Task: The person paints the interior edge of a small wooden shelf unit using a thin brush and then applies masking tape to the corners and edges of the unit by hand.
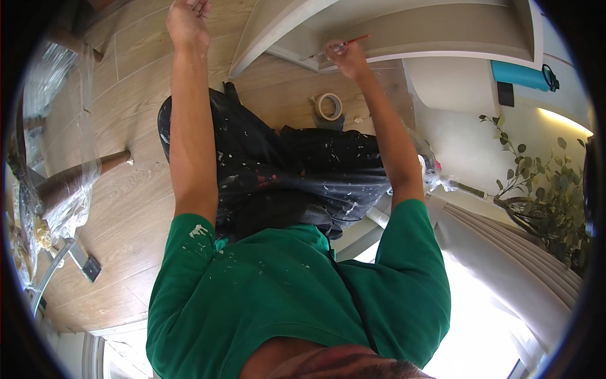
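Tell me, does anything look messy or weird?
Yes. A white splotch marks the left sleeve, and pale specks dot the black trousers: perhaps paint, odd on plain cloth. A small pale scrap lies on the floor near the tape.

One round, head-worn fisheye view looks from behind and above the left hand and right hand, facing steeply down; the green shirt is very near, both hands farther off, toward the upper edge
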`<state>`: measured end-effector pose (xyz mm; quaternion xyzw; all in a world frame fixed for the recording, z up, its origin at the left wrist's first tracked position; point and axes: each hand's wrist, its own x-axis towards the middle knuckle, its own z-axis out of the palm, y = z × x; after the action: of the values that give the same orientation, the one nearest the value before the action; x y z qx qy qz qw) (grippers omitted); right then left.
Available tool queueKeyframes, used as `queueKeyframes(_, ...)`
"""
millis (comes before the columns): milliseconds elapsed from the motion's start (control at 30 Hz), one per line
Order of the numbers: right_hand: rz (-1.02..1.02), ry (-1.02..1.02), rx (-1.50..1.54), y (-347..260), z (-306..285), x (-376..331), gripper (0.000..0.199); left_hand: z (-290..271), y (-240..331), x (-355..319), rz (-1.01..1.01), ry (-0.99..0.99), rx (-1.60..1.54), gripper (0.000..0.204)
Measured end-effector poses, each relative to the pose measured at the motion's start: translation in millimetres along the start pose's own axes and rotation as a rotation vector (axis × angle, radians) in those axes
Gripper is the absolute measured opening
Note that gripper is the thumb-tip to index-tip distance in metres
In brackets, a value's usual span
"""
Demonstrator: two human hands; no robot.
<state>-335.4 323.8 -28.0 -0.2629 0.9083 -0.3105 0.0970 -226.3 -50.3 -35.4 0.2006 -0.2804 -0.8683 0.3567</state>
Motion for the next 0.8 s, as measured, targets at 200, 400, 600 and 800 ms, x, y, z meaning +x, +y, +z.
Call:
queueKeyframes(200,0.072,-0.019,-0.053,-10.3,-0.2,-7.8,0.018,-1.8,3.1,-3.1,0.013,-0.03,0.023,0.033)
queueKeyframes(400,-0.045,-0.004,-0.181,-11.6,-2.2,-11.0,0.015,5.4,9.4,-8.4,-0.003,-0.013,0.03,0.032)
queueKeyframes(600,-0.036,-0.002,-0.215,-11.1,-1.6,-13.4,0.013,8.6,10.7,-8.3,-0.016,0.015,0.041,0.032)
queueKeyframes(800,-0.066,-0.053,-0.297,-15.9,-1.9,-11.9,0.014,6.8,9.7,-5.2,-0.018,0.024,0.02,0.03)
